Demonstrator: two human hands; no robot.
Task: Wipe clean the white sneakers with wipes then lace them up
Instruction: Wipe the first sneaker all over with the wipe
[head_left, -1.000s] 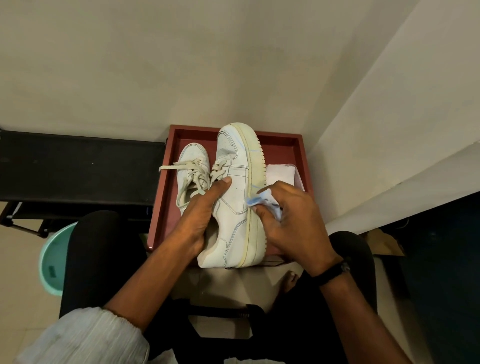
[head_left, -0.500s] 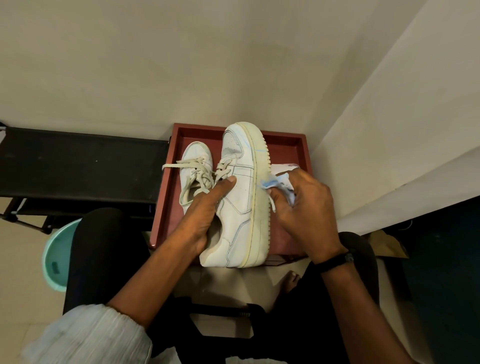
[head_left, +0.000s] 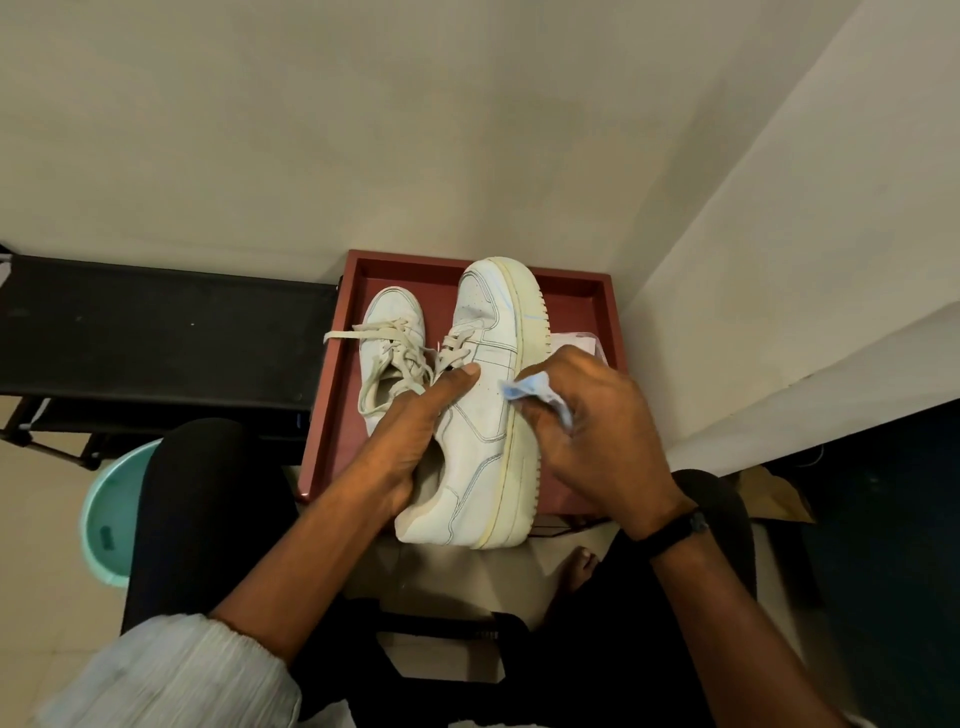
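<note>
A white sneaker (head_left: 483, 415) is tipped on its side over the red tray (head_left: 332, 410), sole edge turned right, toe pointing away. My left hand (head_left: 415, 436) grips it at the collar, thumb lying across the side panel near the laces. My right hand (head_left: 592, 431) pinches a crumpled pale blue wipe (head_left: 535, 392) against the yellowed sole edge at mid-length. The second white sneaker (head_left: 392, 332) lies in the tray to the left with its laces loose.
A white wipes pack (head_left: 576, 343) shows behind my right hand in the tray. A black bench (head_left: 156, 332) runs along the left. A teal bucket (head_left: 111, 514) stands on the floor at lower left. Walls close in behind and to the right.
My right hand with the wipe slid forward along the sole edge, then came back a little toward the middle. The left hand kept its hold on the sneaker.
</note>
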